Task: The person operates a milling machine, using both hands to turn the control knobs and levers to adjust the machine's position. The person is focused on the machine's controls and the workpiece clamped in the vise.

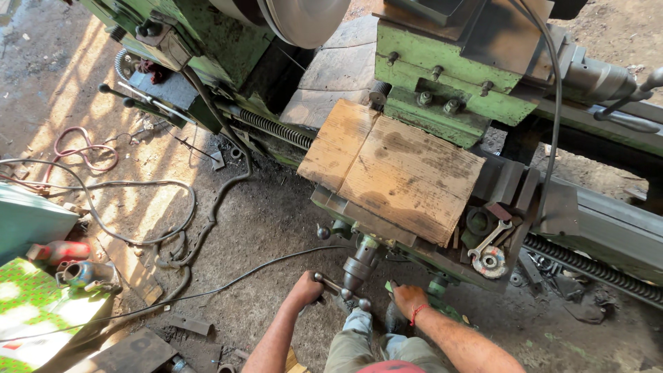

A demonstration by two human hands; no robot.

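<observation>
I look down on a large green lathe [442,90] with its carriage in front of me. My left hand [306,288] is closed around one end of the carriage's cross handle [340,287], a metal bar with ball ends below a grey hub [359,266]. My right hand [409,300], with a red thread at the wrist, rests on a green lever or knob at the carriage front; its grip is partly hidden. A worn wooden board [394,169] lies on top of the carriage.
A spanner and round metal parts [489,250] lie in a tray to the right. The lead screw [276,130] runs along the bed. Cables and hoses [138,207] snake over the dirt floor at left, beside red and blue metal parts [69,262] and a green patterned cloth [34,311].
</observation>
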